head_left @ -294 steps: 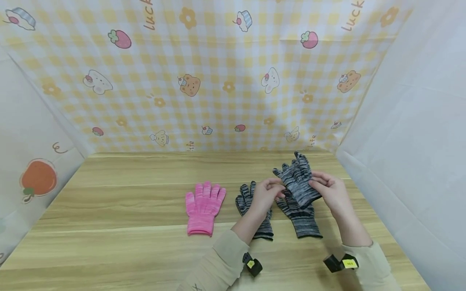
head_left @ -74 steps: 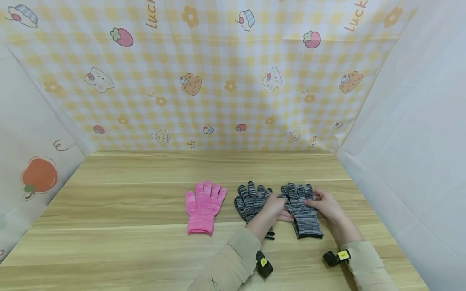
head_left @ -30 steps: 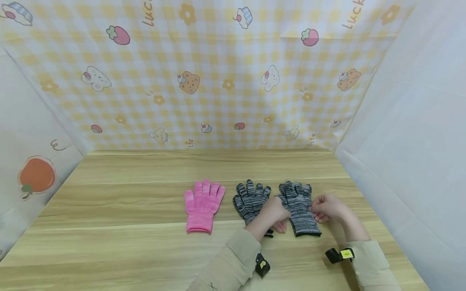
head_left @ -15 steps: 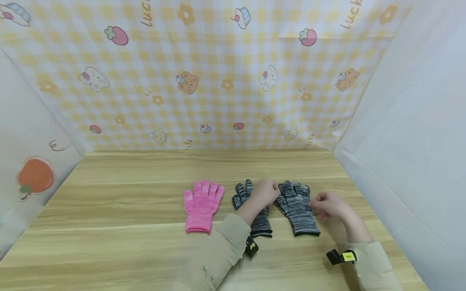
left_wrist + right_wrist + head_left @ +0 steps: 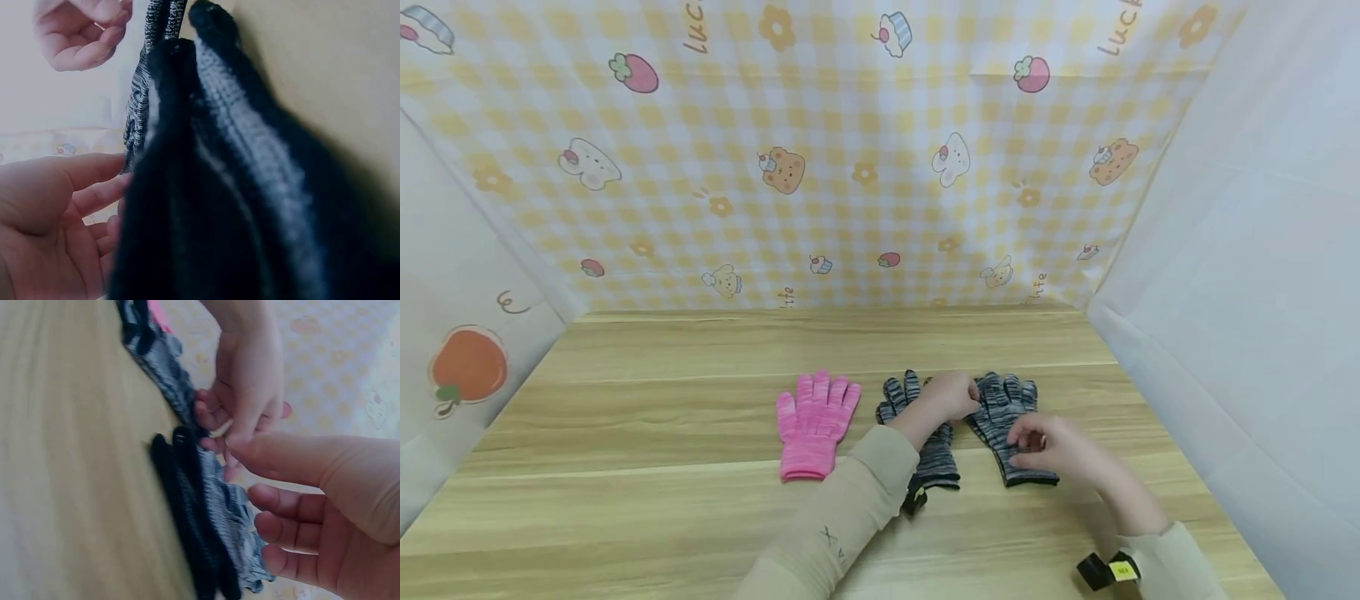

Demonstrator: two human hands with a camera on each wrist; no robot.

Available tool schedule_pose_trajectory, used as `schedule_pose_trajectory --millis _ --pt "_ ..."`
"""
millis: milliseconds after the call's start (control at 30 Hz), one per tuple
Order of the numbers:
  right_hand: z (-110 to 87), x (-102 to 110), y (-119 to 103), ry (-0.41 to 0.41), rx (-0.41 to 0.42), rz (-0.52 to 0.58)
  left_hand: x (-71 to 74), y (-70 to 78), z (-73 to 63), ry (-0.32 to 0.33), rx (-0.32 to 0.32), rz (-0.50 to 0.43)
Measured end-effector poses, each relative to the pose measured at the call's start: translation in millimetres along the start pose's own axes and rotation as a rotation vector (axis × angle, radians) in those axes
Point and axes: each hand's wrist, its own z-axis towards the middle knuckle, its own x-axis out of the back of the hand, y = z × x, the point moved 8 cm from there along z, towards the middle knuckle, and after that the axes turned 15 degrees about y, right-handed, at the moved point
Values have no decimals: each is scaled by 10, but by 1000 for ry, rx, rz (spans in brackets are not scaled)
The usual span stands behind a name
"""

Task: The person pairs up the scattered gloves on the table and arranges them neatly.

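Two black-and-grey knitted gloves (image 5: 1002,421) lie stacked at the right, fingers pointing away, black-edged cuffs near me. My left hand (image 5: 947,396) reaches over the middle grey gloves (image 5: 937,462) and pinches the right stack's left edge by its fingers; the fingertips are partly hidden. My right hand (image 5: 1062,450) hovers above the right stack's lower right side, thumb and fingers apart, holding nothing. In the right wrist view the cuffs (image 5: 194,512) stand beside my loosely curved fingers. A blurred cuff (image 5: 250,162) fills much of the left wrist view.
A pink glove (image 5: 815,429) lies flat left of the middle gloves. All rest on a wood-grain table (image 5: 625,433). A yellow checked cloth (image 5: 850,125) hangs behind, with white cloth walls (image 5: 1240,250) at both sides.
The upper grey glove, earlier held up, now lies on its match. My left hand has moved up toward the glove's fingers. My right hand has left the right edge and moved left over it.
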Motion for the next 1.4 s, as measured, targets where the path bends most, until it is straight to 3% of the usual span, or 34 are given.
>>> schedule_pose_trajectory --millis 233,433,933,1133,1400 --pt "-45 -177 -61 -57 90 -68 -32 4 23 7 -52 61" --pt "-68 -282 -61 -120 72 -57 -34 4 30 14 -86 57" --pt "-98 -318 -97 -179 70 -64 -32 -63 62 43 61 -30" --pt "-116 -339 -89 -221 4 33 -13 -28 60 87 66 9" --pt "-126 -343 -149 -216 13 64 -7 -16 47 103 121 86"
